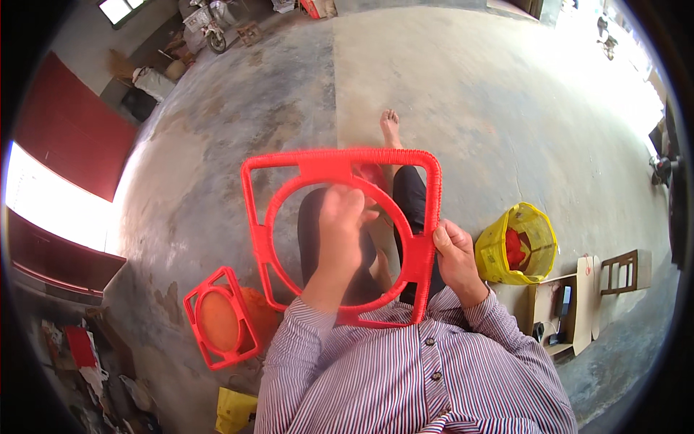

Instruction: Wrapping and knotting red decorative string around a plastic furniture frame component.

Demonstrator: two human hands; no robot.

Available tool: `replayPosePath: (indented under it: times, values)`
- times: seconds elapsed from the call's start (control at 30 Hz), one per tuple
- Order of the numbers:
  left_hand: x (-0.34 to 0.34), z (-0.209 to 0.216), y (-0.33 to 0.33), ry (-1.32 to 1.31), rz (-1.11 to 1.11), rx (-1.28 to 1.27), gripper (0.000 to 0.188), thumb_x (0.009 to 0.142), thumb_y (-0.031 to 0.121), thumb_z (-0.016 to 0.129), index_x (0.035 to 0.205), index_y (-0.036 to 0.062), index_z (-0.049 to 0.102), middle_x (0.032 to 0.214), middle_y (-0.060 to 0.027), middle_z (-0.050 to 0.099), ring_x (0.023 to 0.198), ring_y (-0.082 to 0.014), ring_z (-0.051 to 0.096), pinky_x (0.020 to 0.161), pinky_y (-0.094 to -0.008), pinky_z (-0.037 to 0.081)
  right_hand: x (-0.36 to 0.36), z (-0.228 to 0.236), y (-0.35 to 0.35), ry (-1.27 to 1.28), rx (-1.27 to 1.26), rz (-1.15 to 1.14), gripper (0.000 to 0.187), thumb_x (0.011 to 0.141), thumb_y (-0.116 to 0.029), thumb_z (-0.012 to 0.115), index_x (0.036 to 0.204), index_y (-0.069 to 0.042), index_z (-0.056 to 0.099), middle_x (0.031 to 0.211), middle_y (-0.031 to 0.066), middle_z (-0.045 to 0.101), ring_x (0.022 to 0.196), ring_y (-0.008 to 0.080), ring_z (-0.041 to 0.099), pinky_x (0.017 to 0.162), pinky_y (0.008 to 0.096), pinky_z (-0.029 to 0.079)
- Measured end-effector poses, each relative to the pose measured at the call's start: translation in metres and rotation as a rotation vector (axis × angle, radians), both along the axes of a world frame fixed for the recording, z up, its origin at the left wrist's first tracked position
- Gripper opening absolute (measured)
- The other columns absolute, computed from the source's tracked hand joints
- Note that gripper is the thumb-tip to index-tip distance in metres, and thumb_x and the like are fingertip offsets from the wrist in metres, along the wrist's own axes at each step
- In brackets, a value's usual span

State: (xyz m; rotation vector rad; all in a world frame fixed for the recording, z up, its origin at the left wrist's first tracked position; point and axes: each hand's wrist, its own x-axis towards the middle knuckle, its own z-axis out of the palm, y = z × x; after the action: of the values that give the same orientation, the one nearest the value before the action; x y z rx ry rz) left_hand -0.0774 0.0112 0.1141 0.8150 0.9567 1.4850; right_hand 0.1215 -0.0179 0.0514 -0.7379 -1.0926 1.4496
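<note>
A large red square frame (418, 264) with a round ring inside it is held up in front of my lap. Tight red wrapping covers its outer bars. My right hand (459, 259) grips its right side, thumb on the front of the bar. My left hand (341, 228) is over the ring's opening, smeared by motion, so its fingers cannot be made out clearly. Just beyond that hand is a blurred red patch (370, 173); what it is cannot be told. A smaller red frame (226, 275) of similar shape leans on an orange round-topped object (260, 307) at my left.
A yellow bin-like container (495, 253) with red material inside stands at my right. Beside it are an open cardboard box (584, 311) holding a phone-like device and a small wooden stool (627, 273). A yellow bag (233, 411) lies lower left. A motorbike (213, 32) stands far back.
</note>
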Motion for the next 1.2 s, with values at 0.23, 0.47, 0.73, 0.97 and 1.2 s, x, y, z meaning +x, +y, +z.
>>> replayPosePath:
  times: [0.23,0.47,0.73,0.97,1.2]
  values:
    - [0.033,0.021,0.01,-0.216,0.124,0.062,0.012,0.098,0.011,0.05,0.107,0.006,0.054,0.088,-0.0033,0.057,0.083,-0.0147,0.06,0.073,-0.0318,0.051,0.001,0.007,-0.009,-0.021,0.033,-0.018,0.029,0.101,-0.027,0.054,0.082,-0.006,0.054,0.078,-0.007,0.047,0.073,0.0031,0.039,0.066,0.0202,0.034]
    - [0.036,0.025,0.014,0.115,0.109,0.174,0.016,0.099,0.013,0.047,0.111,0.0034,0.051,0.083,-0.0023,0.055,0.064,-0.0096,0.054,0.056,-0.024,0.045,-0.02,0.002,-0.037,-0.045,0.011,0.106,0.022,0.103,-0.019,0.049,0.108,-0.001,0.061,0.088,-0.0033,0.058,0.079,0.0054,0.05,0.071,0.0212,0.042]
    - [0.008,0.013,-0.022,0.707,-0.103,0.095,0.024,0.094,0.017,0.055,0.109,-0.0011,0.057,0.073,-0.0054,0.059,0.061,-0.0122,0.057,0.058,-0.0305,0.046,-0.005,0.015,-0.027,0.201,-0.128,0.34,0.023,0.094,-0.011,0.06,0.114,0.001,0.06,0.103,0.0075,0.067,0.097,0.0152,0.064,0.09,0.0302,0.049]
    - [-0.007,-0.022,-0.052,0.864,-0.255,0.019,0.026,0.089,0.012,0.058,0.111,-0.0027,0.059,0.081,-0.0162,0.066,0.071,-0.0275,0.067,0.064,-0.0378,0.049,-0.006,0.025,-0.011,0.218,-0.248,0.276,0.03,0.101,-0.022,0.05,0.118,0.001,0.058,0.104,0.0058,0.067,0.092,0.0103,0.062,0.085,0.0257,0.048]
    - [0.001,-0.04,-0.073,0.969,-0.319,0.014,0.017,0.085,0.014,0.063,0.091,-0.0013,0.056,0.079,-0.0252,0.061,0.074,-0.0433,0.062,0.063,-0.0457,0.048,-0.02,0.012,0.008,0.063,-0.196,0.149,0.021,0.101,-0.021,0.054,0.103,-0.002,0.061,0.089,-0.0017,0.063,0.08,0.0029,0.055,0.071,0.0212,0.047]
